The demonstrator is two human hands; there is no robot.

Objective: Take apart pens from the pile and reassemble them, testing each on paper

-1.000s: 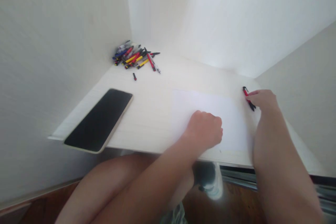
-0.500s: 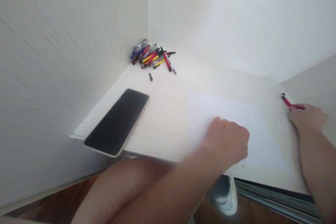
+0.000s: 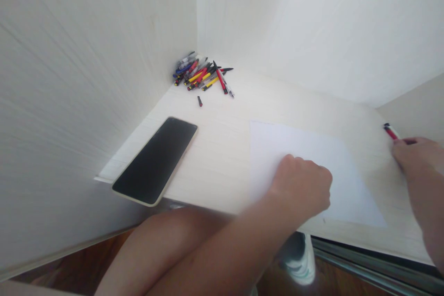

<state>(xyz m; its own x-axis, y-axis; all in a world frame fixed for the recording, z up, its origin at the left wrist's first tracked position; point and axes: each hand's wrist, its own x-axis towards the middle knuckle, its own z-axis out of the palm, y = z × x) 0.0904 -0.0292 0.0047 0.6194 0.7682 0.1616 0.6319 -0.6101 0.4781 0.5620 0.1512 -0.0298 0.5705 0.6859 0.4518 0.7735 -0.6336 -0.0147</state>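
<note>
My left hand (image 3: 301, 182) is curled into a fist over a blank sheet of white paper (image 3: 312, 145). Its fingers are turned away, so anything inside them is hidden. At the far right, my right hand (image 3: 418, 155) grips a red pen (image 3: 391, 132) with a dark tip end pointing away to the left. A white strip shows along the pen's upper side; I cannot tell if it is a second pen. Nearest to that hand is the right side wall.
A pile of pens (image 3: 201, 74) in red, yellow, blue and clear lies in the back left corner. In front of it is a small dark pen cap (image 3: 200, 101). A smartphone (image 3: 156, 159) lies at the left front, slightly over the table edge (image 3: 208, 204). Walls enclose three sides.
My right hand has shifted to the right with the red pen, toward the side wall. The left fist has stayed almost in place on the paper.
</note>
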